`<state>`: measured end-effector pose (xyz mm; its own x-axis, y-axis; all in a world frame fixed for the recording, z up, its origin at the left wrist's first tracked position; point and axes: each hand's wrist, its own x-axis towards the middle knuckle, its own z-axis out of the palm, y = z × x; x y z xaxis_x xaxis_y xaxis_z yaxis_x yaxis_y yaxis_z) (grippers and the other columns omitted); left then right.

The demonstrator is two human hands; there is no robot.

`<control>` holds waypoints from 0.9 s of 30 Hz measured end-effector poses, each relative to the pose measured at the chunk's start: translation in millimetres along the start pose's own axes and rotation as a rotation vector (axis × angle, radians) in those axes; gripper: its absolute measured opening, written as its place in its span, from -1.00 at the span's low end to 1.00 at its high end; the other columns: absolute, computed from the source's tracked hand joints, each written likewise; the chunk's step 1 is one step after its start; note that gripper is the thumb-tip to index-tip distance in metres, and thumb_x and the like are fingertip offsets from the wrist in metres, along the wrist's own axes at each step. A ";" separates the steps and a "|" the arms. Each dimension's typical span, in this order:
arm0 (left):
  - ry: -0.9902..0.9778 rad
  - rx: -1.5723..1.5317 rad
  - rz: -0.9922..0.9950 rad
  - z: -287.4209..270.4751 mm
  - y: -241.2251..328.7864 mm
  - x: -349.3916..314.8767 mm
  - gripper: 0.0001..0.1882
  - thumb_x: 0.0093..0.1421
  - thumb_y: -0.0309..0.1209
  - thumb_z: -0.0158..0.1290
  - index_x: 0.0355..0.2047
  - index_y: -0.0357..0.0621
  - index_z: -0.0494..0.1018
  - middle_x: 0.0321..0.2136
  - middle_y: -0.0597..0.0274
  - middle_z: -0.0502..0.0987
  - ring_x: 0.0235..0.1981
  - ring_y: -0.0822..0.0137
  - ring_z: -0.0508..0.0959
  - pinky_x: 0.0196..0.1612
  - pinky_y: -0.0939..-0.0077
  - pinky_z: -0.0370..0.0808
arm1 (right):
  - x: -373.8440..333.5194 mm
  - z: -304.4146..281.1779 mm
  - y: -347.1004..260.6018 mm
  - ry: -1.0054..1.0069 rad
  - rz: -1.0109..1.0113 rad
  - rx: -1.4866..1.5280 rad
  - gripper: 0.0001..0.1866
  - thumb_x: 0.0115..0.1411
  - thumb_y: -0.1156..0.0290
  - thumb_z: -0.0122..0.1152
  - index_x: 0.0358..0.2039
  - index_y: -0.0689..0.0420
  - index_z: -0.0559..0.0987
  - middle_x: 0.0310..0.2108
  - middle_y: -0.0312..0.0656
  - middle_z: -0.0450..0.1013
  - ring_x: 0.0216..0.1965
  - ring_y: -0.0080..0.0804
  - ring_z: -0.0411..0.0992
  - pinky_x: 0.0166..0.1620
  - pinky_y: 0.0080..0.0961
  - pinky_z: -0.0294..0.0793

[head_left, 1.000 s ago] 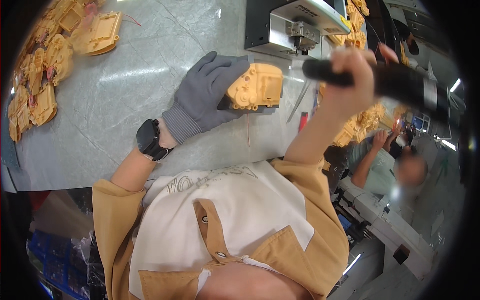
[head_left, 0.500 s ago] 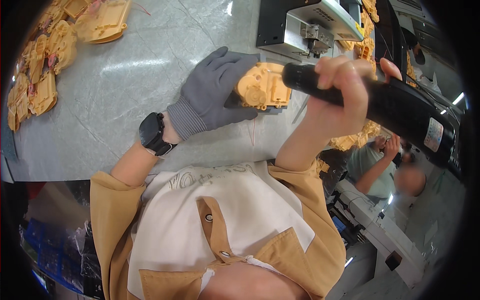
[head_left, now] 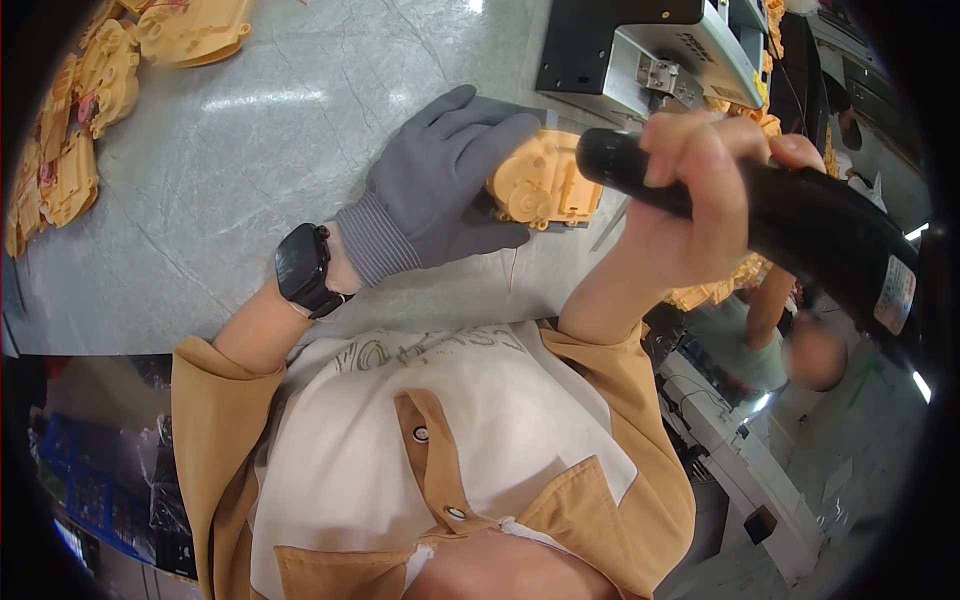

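My left hand (head_left: 440,180), in a grey knitted glove, grips a yellow plastic housing (head_left: 540,185) from its left side. The fingers lie along its far edge and the thumb along its near edge. Under the housing shows part of a dark base. My bare right hand (head_left: 705,190) is wrapped round a thick black electric screwdriver (head_left: 815,215), held slanting with its narrow end over the right part of the housing. The bit's tip is not clearly visible, so I cannot tell whether it touches.
A black and silver bench machine (head_left: 680,55) stands just beyond the housing. More yellow housings (head_left: 75,165) lie in a group at the far left of the grey tabletop (head_left: 250,170); others (head_left: 725,285) are behind my right forearm. Another person (head_left: 745,345) is at the right.
The view has shifted slightly. Both hands, the housing and the screwdriver appear a little further right, the screwdriver still over the housing. The other person's arm has moved.
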<state>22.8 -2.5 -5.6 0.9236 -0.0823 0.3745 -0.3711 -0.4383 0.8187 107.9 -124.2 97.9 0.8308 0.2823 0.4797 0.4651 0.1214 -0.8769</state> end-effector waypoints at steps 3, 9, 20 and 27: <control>-0.006 -0.006 -0.006 0.6 -1.0 -0.2 -0.13 -0.29 -0.27 0.32 0.05 -0.16 0.17 -0.03 0.08 0.36 -0.04 0.07 0.38 0.11 0.07 0.21 | -2.7 2.0 -1.5 -0.017 0.014 -0.096 -0.54 -0.09 0.65 -0.08 -0.10 0.11 0.22 -0.70 -0.18 0.25 -0.74 -0.40 0.22 -0.50 -0.37 0.34; 0.002 0.036 -0.003 3.5 -0.1 -0.3 -0.16 -0.27 -0.22 0.31 0.03 -0.19 0.19 -0.07 0.08 0.37 -0.06 0.09 0.40 0.11 0.08 0.22 | -8.8 3.6 4.2 0.054 0.004 -0.018 -0.53 -0.09 0.62 0.12 -0.15 0.17 0.17 -0.68 -0.20 0.34 -0.70 -0.51 0.29 -0.50 -0.58 0.36; -0.121 0.097 -0.300 -3.3 26.9 21.7 -0.36 -0.02 -0.22 0.11 0.02 -0.28 0.23 -0.34 0.02 0.51 -0.30 0.11 0.49 -0.23 0.34 0.41 | -35.4 -64.2 -59.3 0.234 -0.224 0.447 -0.55 0.02 0.46 -0.09 0.00 0.06 0.34 -0.61 -0.36 0.13 -0.61 -0.53 0.19 -0.36 -0.45 0.21; 0.462 -0.550 -0.415 -74.2 90.1 -50.6 -0.39 0.02 -0.34 0.09 0.06 -0.30 0.18 -0.08 0.04 0.38 -0.07 0.22 0.43 -0.03 0.35 0.41 | -59.1 -96.3 -75.2 0.311 -0.265 0.604 -0.61 0.02 0.50 -0.06 -0.08 0.23 0.35 -0.64 -0.39 0.14 -0.64 -0.62 0.13 -0.40 -0.56 0.15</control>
<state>-64.5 28.5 81.4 0.9077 0.4179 0.0385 -0.1141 0.1575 0.9809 53.3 -241.6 138.4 0.8039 -0.1016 0.5860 0.4872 0.6776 -0.5509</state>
